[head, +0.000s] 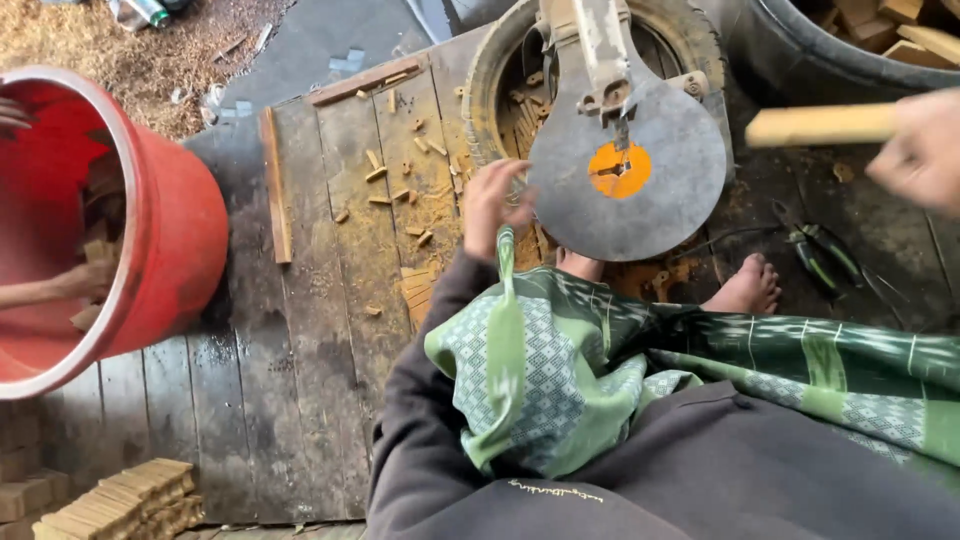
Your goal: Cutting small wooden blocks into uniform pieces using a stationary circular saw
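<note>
On dark planks (300, 330), wood scraps (395, 190).

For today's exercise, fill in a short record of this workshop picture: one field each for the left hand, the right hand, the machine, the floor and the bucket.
Left hand: open, at the edge of the round metal disc
Right hand: holds a pale wooden stick
Machine: disc sits over an old tyre
Floor: dark planks scattered with small wood offcuts
Bucket: red bucket, another person's hand inside

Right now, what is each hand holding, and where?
The right hand grips a wooden stick at its right end. The left hand holds nothing visible, fingers beside the metal disc.
</note>
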